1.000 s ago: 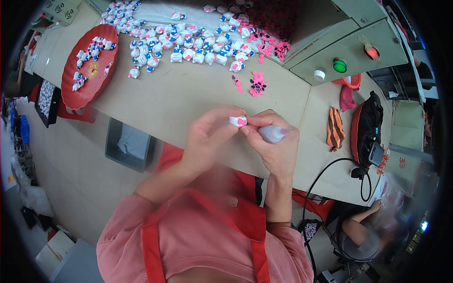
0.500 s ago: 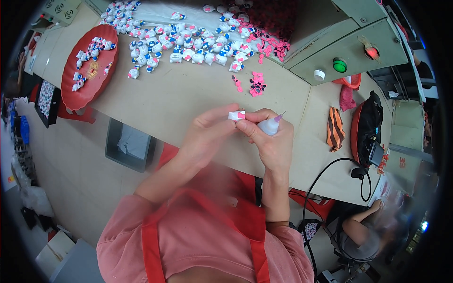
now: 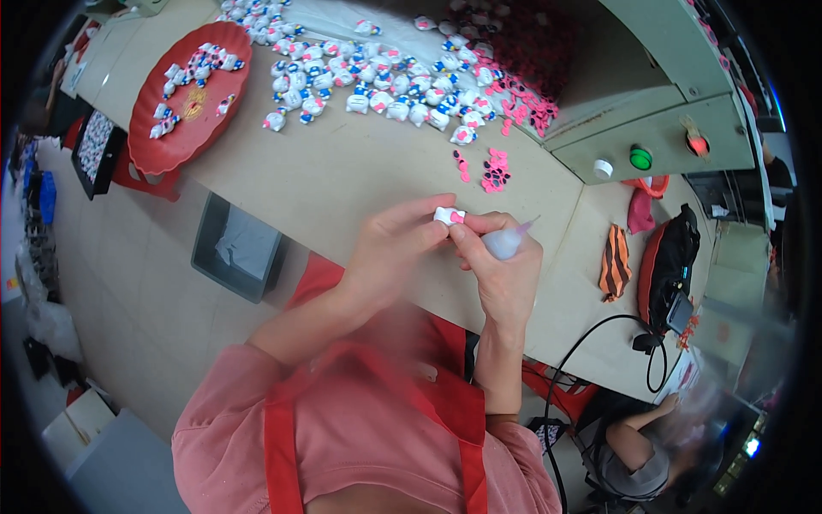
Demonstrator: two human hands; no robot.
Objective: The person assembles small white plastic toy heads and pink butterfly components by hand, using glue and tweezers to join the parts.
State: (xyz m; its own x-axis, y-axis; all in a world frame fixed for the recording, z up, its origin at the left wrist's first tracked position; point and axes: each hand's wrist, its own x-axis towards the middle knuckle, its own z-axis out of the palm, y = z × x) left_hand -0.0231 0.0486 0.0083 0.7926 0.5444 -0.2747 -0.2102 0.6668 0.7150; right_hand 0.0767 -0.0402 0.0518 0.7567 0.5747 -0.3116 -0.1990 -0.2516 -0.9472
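My left hand (image 3: pixel 383 248) pinches a small white figurine (image 3: pixel 443 216) with a pink patch on its side. My right hand (image 3: pixel 507 278) wraps round a translucent squeeze bottle (image 3: pixel 502 244) with a thin needle tip, which points up and to the right. The thumb and forefinger of that hand also touch the figurine's right end at the pink patch. Just beyond the hands, a little cluster of pink and dark pieces (image 3: pixel 496 171) lies on the table, with a short row of similar pieces (image 3: pixel 462 166) beside it.
Many white figurines (image 3: pixel 398 84) with blue and pink parts cover the table's far side. A red scalloped tray (image 3: pixel 154 98) with several figurines stands at left. A grey bin (image 3: pixel 214 261) sits below the edge. At right are a green-buttoned cabinet (image 3: pixel 664 141), black bag (image 3: pixel 676 265) and seated co-worker (image 3: pixel 635 454).
The whole view has shifted, so the table and its contents appear farther right and lower. Both hands keep the same hold on the figurine and bottle.
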